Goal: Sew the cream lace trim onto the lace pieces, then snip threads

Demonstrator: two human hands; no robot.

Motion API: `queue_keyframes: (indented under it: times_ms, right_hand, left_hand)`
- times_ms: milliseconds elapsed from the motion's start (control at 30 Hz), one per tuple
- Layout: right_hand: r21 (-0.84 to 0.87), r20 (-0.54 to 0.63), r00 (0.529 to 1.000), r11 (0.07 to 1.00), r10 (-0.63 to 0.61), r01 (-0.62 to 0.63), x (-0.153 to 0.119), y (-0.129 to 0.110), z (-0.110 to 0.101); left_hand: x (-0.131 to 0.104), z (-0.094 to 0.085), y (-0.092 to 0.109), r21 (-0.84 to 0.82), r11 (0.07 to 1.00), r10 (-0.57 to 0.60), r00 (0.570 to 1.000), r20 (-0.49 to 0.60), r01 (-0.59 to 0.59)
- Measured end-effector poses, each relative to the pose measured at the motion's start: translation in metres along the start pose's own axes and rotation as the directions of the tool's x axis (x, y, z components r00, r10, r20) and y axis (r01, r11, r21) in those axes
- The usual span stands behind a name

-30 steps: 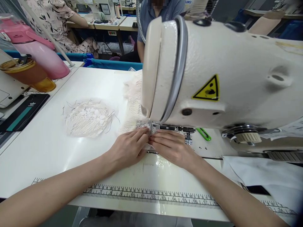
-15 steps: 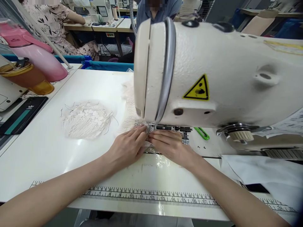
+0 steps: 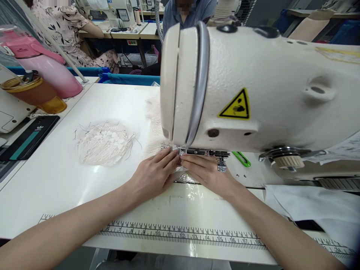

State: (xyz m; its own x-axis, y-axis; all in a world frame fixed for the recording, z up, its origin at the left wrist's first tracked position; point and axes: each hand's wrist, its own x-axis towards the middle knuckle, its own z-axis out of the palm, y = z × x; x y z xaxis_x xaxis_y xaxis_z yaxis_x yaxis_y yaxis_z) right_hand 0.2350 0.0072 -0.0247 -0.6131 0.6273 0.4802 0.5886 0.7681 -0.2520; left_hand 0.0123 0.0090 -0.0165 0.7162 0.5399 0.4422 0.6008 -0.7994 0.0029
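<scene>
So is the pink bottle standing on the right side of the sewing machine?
No, the pink bottle stands far left of the sewing machine, beside a brown cup.

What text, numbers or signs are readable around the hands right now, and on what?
Ruler printed along the table's near edge: numbers, roughly "6" to "18" legible.
Sewing machine: yellow warning triangle with a hand symbol, no words.
Dark phone case: a logo, too small to read.

Lace pile (image 3: 103, 142) on table (image 3: 56, 176) left of sewing machine (image 3: 253, 86); bottles (image 3: 42, 71) far left.
</scene>
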Motion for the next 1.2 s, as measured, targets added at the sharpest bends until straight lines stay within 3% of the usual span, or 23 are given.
queue_keyframes:
  times_ms: [267,467,733,967,1100,1200]
  right_hand:
    - [0.032,-0.044,0.976,0.976,0.215,-0.214,0.001,-0.007,-0.006]
    - [-0.050,-0.080,0.982,0.983,0.170,-0.174,0.005,-0.006,-0.011]
    - [0.005,-0.059,0.986,0.988,0.157,-0.157,0.000,0.002,0.001]
    - [-0.188,-0.047,0.999,0.982,0.001,-0.010,0.001,0.000,-0.003]
    - [-0.248,0.060,0.997,0.966,-0.053,0.067,-0.002,-0.003,0.001]
    - [-0.327,0.053,0.998,0.944,-0.037,0.052,0.000,-0.013,0.003]
  left_hand:
    - [-0.002,0.002,-0.002,-0.011,1.000,0.027,0.999,0.027,-0.027]
    - [-0.002,0.003,-0.003,-0.054,0.998,0.023,0.998,0.059,-0.020]
    - [0.000,0.003,-0.006,-0.053,0.999,0.001,0.994,0.108,0.004]
    - [-0.002,0.001,-0.007,-0.046,0.990,0.133,0.990,0.038,-0.131]
    - [-0.002,-0.004,-0.009,-0.001,0.994,0.110,0.994,0.026,-0.110]
    - [-0.002,-0.005,-0.011,-0.014,0.997,0.080,0.997,0.009,-0.080]
